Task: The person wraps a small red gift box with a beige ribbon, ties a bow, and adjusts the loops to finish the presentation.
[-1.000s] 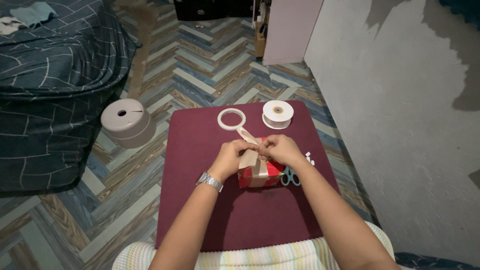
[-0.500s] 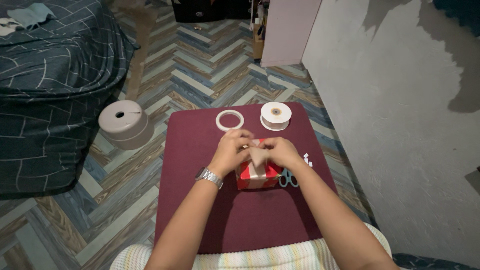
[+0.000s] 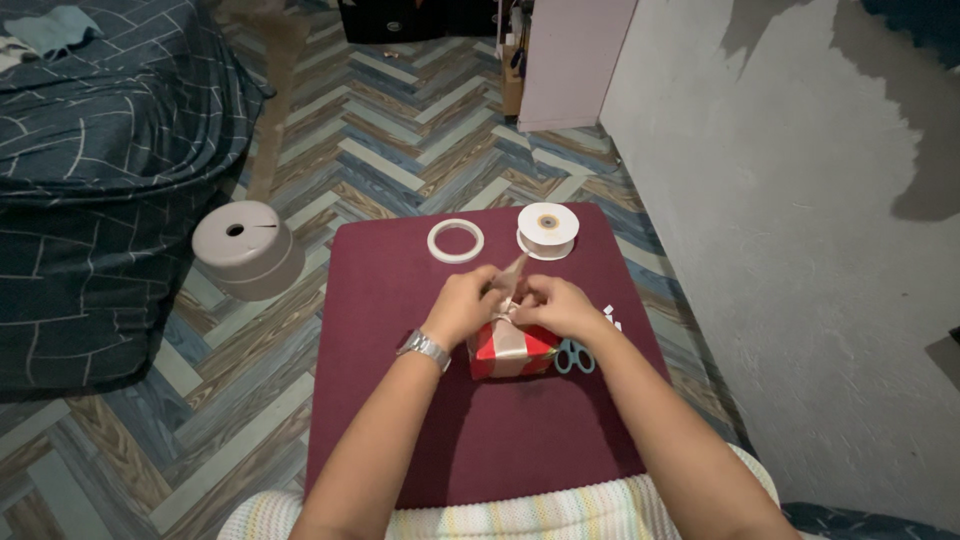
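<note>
left hand, right hand: both pinch beige ribbon | free end points up-right | over red box

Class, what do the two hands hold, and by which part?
Both the left hand and the right hand pinch the beige ribbon at its knot atop the red box.
</note>
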